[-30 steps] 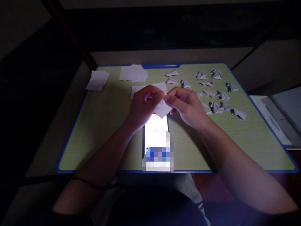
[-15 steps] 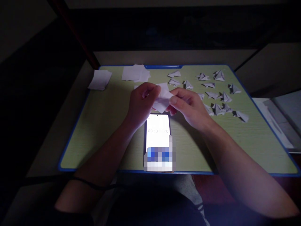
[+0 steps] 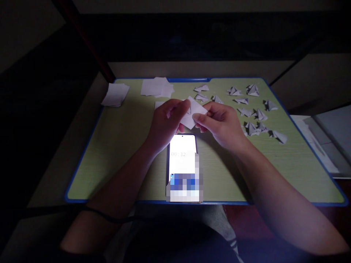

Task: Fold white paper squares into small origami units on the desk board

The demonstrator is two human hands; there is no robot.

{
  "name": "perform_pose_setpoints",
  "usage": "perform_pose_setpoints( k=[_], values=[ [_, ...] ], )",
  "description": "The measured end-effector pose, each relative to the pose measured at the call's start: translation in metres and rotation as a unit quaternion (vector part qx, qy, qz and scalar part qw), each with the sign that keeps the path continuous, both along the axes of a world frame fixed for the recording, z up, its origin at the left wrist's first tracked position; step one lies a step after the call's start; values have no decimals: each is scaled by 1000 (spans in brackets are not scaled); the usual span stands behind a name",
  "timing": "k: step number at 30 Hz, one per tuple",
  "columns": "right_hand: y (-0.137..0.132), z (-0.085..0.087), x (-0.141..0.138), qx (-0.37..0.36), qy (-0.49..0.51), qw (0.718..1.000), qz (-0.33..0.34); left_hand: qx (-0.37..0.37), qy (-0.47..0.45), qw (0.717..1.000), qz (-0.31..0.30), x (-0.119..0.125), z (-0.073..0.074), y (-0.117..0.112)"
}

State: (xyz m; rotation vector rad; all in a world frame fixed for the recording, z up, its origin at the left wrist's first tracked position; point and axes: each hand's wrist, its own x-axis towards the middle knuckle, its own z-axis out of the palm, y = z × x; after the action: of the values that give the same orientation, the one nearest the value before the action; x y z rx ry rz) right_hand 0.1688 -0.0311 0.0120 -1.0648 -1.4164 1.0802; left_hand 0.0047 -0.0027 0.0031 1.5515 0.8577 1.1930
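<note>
A small piece of folded white paper (image 3: 195, 108) is held up above the middle of the table, its creases catching the light. My left hand (image 3: 168, 118) is closed on its left side, the thumb lying on the upper face. From the right, my right hand (image 3: 221, 122) pinches it, with the thumb pressed near the lower right edge and the fingers behind. The far fingers of both hands are partly hidden by the paper. Just below the hands lies a lit phone (image 3: 183, 160) showing timer digits, its lower part pixelated.
Several folded paper figures (image 3: 252, 90) are spread over the right rear of the green, blue-edged table (image 3: 115, 153). One stack of white sheets (image 3: 115, 95) lies at the far left corner, another paper pile (image 3: 155, 87) at the back. Beyond the right edge are papers (image 3: 315, 142).
The folded paper has turned slightly, and my right thumb has slid inward and left across it. A crease now shows by my left thumb. The view has shifted a little.
</note>
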Motion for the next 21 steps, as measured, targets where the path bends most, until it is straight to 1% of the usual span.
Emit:
perform_pose_setpoints(
  k=[5, 10, 13, 15, 21],
  values=[
    [3, 0, 1, 1, 22, 999, -30, 25, 41, 999, -12, 0, 1, -1],
    [4, -1, 3, 10, 19, 999, -24, 29, 33, 999, -17, 0, 1, -2],
    [5, -2, 3, 26, 25, 999, -39, 22, 38, 999, -23, 1, 2, -4],
    [5, -3, 3, 25, 27, 998, -48, 18, 47, 998, -25, 1, 1, -5],
    [6, -4, 3, 28, 35, 998, -54, 21, 59, 998, -26, 2, 2, -6]
  ],
)
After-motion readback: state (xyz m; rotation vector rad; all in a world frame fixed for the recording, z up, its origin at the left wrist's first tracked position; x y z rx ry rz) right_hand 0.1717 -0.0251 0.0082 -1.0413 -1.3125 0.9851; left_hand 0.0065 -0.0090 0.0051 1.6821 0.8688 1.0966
